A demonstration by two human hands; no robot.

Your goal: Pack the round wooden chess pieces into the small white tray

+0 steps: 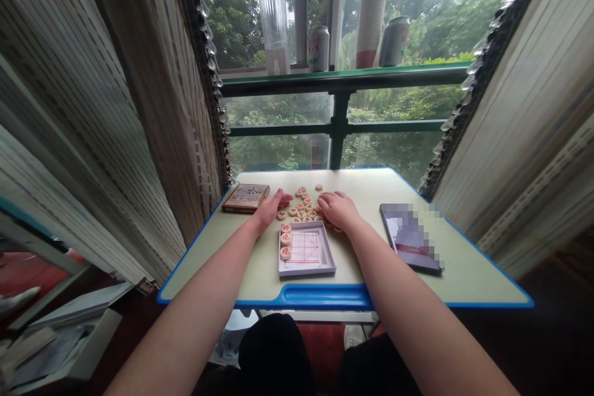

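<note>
Our two hands reach over the table (pixel 371 189), one on each side of a loose heap of round pieces (pixel 301 215) that lies just beyond the far wall of the shallow box (pixel 306 271). The heap mixes red and black marks, and one red-marked piece (pixel 318 187) lies apart on the far side.

Our left hand (pixel 273 208) rests at the left of the heap, its fingers stretched to the right, the thumb apart from them, with nothing seen between. A black-marked piece (pixel 281 215) sits just on its near side. Our right hand (pixel 340 207) bends over the heap's right edge; its fingertips cover some pieces, and we cannot tell whether they pinch one.

In the box, three red-marked pieces (pixel 286 239) stand in a column along the left wall, leaving most of the red grid bare. We judge the step in hand to be sorting through the heap, with the filling of the box barely begun. The next move seems to call for a fingertip pinch on one piece, without scattering its neighbours.

The flat case (pixel 245 197) lies far left, the tablet (pixel 400 236) right, both clear of our hands.
</note>
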